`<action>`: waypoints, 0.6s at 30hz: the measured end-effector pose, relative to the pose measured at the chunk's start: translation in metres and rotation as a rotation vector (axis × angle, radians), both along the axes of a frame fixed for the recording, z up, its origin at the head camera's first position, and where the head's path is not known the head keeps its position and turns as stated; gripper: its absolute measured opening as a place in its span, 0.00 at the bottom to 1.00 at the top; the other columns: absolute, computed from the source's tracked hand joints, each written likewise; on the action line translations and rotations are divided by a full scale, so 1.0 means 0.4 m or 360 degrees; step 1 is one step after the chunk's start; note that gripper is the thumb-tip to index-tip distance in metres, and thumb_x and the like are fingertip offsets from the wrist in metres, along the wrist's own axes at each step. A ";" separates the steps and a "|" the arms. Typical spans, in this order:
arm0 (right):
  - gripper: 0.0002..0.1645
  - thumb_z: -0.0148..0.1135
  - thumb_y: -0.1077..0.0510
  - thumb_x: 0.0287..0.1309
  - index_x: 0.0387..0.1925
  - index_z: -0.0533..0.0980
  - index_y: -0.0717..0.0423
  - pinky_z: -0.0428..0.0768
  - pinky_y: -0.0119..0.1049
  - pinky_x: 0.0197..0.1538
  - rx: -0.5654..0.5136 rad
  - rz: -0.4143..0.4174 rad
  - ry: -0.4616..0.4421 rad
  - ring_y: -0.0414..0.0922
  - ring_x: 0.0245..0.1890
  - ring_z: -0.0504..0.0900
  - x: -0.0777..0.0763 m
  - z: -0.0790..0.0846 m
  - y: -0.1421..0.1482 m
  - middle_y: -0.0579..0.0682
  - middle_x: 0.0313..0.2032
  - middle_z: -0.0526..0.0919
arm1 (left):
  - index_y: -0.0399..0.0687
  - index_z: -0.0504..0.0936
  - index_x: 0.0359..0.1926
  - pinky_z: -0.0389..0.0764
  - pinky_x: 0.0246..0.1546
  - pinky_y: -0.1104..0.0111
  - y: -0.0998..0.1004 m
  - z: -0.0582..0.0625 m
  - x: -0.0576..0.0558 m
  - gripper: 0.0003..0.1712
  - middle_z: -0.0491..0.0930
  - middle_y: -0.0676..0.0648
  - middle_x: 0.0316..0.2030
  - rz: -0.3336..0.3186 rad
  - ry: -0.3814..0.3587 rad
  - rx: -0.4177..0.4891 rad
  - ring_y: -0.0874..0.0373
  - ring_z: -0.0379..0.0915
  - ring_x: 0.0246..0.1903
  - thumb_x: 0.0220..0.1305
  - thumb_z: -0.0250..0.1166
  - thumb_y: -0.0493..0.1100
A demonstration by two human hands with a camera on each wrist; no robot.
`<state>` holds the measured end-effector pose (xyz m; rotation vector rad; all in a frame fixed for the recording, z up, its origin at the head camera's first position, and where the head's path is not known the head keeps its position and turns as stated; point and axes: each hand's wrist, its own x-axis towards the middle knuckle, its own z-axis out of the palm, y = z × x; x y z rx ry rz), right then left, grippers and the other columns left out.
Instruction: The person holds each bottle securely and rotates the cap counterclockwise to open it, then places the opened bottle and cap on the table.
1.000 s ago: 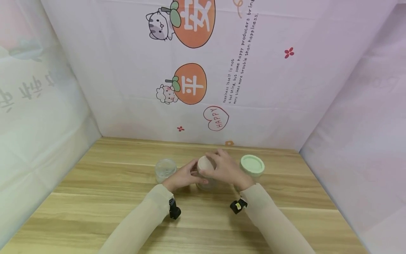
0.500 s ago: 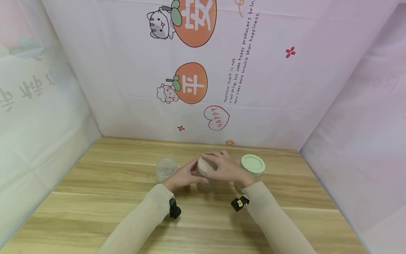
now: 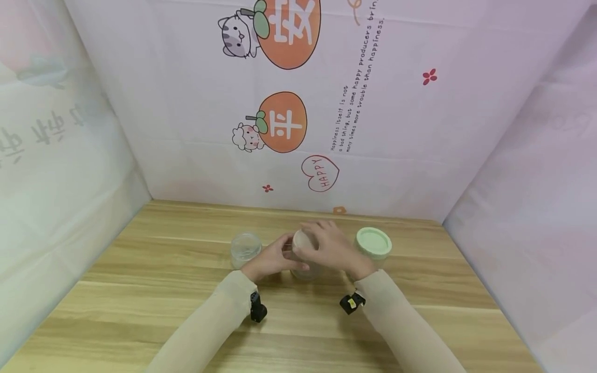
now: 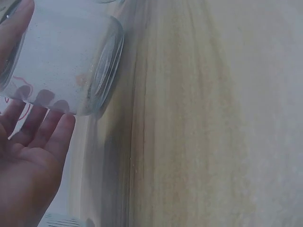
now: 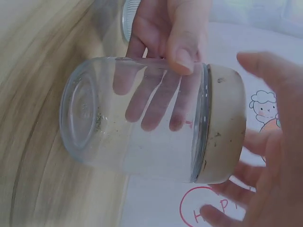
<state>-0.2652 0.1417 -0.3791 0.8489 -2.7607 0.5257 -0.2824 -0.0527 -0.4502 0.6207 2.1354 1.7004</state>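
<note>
A clear glass jar (image 5: 147,142) with a beige lid (image 5: 225,125) is tilted on its side in the right wrist view; in the head view it is at mid-table. My left hand (image 3: 270,259) grips the jar's glass body, with the thumb on one side and fingers round the other. At the lid, my right hand (image 3: 332,251) reaches over with its fingers curled loosely round the rim. In the right wrist view its thumb stands just off the lid's edge. Dark specks show on the lid and inside the glass.
Left of the hands stands a clear glass jar (image 3: 245,250). A jar with a pale green lid (image 3: 373,242) stands to the right, partly behind the right wrist. The wooden table (image 3: 298,331) meets a printed cloth backdrop (image 3: 210,171), with cloth walls on both sides.
My right hand's fingers have shifted slightly about the lid, turning forward and back. The left hand stays on the jar. The other jars have not moved.
</note>
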 end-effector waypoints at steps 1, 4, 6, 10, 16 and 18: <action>0.42 0.51 0.25 0.48 0.59 0.69 0.43 0.71 0.49 0.47 0.0011 -0.0049 0.0039 0.45 0.52 0.66 0.002 0.001 -0.001 0.47 0.55 0.70 | 0.60 0.56 0.65 0.68 0.53 0.61 0.000 -0.001 0.000 0.52 0.64 0.55 0.58 0.0002 0.0001 0.0008 0.57 0.66 0.54 0.41 0.75 0.52; 0.43 0.52 0.23 0.45 0.57 0.71 0.43 0.72 0.47 0.42 0.0030 -0.0178 0.0100 0.46 0.47 0.68 0.007 0.004 -0.004 0.49 0.51 0.72 | 0.60 0.57 0.64 0.70 0.52 0.62 0.001 -0.002 0.000 0.50 0.65 0.55 0.56 0.0004 0.0003 0.0025 0.57 0.67 0.53 0.40 0.76 0.52; 0.44 0.52 0.22 0.43 0.57 0.71 0.43 0.71 0.47 0.42 0.0046 -0.0240 0.0110 0.46 0.44 0.69 0.012 0.007 -0.006 0.50 0.49 0.72 | 0.59 0.58 0.63 0.71 0.51 0.62 0.002 -0.002 0.000 0.50 0.65 0.54 0.56 0.0000 0.0014 0.0027 0.58 0.67 0.52 0.40 0.76 0.51; 0.46 0.51 0.21 0.41 0.56 0.72 0.44 0.71 0.47 0.42 0.0066 -0.0287 0.0105 0.46 0.41 0.71 0.017 0.012 -0.007 0.51 0.49 0.72 | 0.59 0.58 0.63 0.71 0.50 0.62 0.000 0.000 0.003 0.49 0.65 0.54 0.55 -0.0001 0.0022 0.0029 0.58 0.68 0.51 0.41 0.76 0.51; 0.45 0.53 0.22 0.42 0.55 0.73 0.47 0.70 0.49 0.45 0.0052 -0.0209 0.0088 0.45 0.46 0.69 0.013 0.011 0.000 0.49 0.49 0.72 | 0.58 0.58 0.63 0.70 0.51 0.62 0.000 0.004 0.007 0.49 0.65 0.54 0.56 -0.0013 0.0026 0.0037 0.57 0.66 0.53 0.42 0.75 0.50; 0.44 0.53 0.23 0.43 0.55 0.73 0.47 0.70 0.47 0.45 0.0058 -0.0173 0.0079 0.43 0.48 0.68 0.012 0.013 0.004 0.46 0.49 0.71 | 0.58 0.58 0.63 0.70 0.52 0.63 0.000 0.004 0.007 0.49 0.65 0.54 0.56 -0.0013 0.0026 0.0035 0.57 0.66 0.54 0.42 0.75 0.50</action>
